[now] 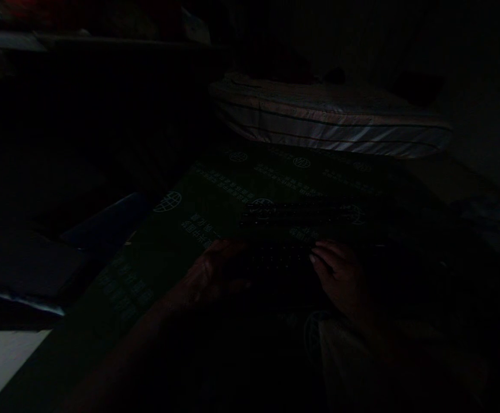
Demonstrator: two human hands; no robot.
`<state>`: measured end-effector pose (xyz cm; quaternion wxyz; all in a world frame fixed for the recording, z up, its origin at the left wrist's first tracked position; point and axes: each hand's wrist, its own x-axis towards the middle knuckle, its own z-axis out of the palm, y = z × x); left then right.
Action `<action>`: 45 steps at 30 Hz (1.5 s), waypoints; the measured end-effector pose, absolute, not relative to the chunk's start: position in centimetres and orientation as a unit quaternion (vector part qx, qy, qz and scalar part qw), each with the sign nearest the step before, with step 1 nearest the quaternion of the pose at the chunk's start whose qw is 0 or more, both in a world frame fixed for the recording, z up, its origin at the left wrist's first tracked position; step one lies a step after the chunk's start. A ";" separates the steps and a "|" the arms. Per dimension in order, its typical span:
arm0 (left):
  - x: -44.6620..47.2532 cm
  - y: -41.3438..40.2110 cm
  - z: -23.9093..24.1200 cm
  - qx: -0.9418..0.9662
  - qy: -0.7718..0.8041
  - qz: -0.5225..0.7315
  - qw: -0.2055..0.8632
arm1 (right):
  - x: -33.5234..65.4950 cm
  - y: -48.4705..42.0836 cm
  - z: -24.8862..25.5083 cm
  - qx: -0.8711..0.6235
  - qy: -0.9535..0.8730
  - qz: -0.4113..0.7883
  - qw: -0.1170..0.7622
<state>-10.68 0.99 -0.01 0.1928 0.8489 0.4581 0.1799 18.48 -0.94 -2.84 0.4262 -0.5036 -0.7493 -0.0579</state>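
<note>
With left hand (pixel 215 267), thumb apart, and right hand (pixel 340 275), half-curled, at either side, grip too dark to tell, looks like a stiff, light, dark dotted panel (pixel 276 256) on green printed board (pixel 168 229), best lifted by both ends.

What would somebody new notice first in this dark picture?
Probably the pale patch at bottom left, then the striped padding across the back. Near the middle, the left hand and right hand flank a dark, speckled thing, over a green surface printed with globes.
</note>
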 end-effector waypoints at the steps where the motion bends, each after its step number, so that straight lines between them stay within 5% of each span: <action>1: -10.6 0.9 0.1 0.850 0.456 0.179 0.195 | 18.5 -1.0 -2.8 -0.504 -0.748 -0.058 0.428; 45: -10.4 0.5 0.4 0.831 0.478 0.194 0.206 | 18.3 -1.0 -2.8 -0.504 -0.741 -0.048 0.442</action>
